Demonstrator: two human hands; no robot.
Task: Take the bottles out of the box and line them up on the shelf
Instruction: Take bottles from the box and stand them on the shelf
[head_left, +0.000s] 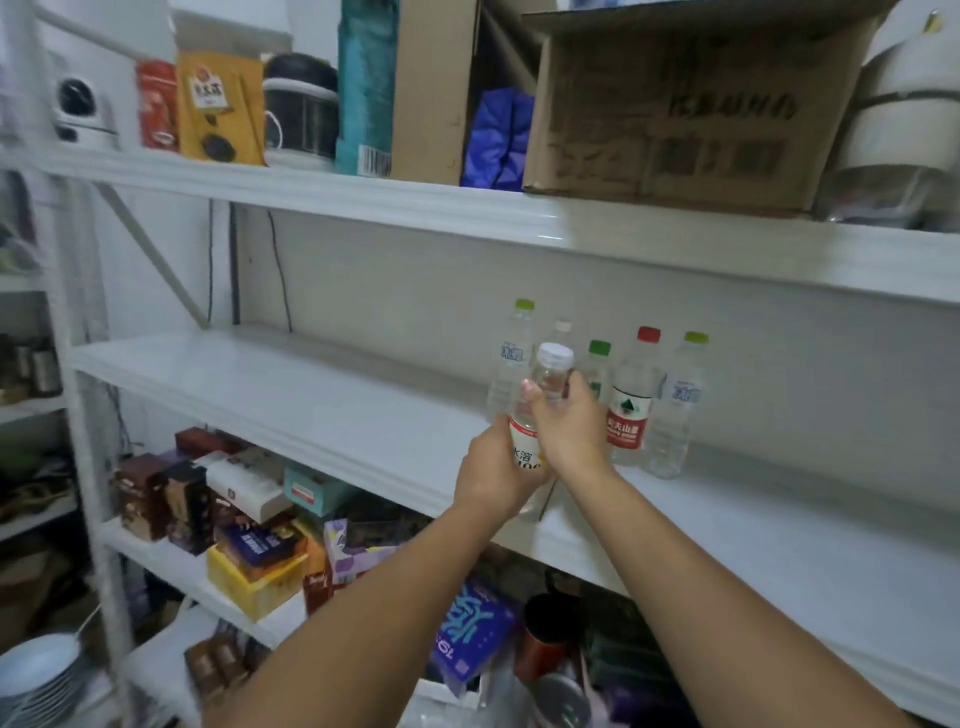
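Observation:
Both my hands hold one clear bottle (551, 375) with a white cap and a red-and-white label, just above the front of the white middle shelf (291, 395). My left hand (493, 475) grips its lower body. My right hand (569, 421) wraps its upper part below the cap. Behind it several bottles stand in a row on the shelf: a green-capped one (511, 358), a white-capped one (562, 328), a green-capped one (598, 364), a red-capped one with a red label (631, 400) and a green-capped one (678, 405). The box the bottles come from is out of view.
The top shelf (415, 208) carries a cardboard box (691, 114), snack bags, a rice cooker and a small camera. Cartons and packets crowd the lower shelves (234, 525). A stack of plates (36, 670) sits at the bottom left.

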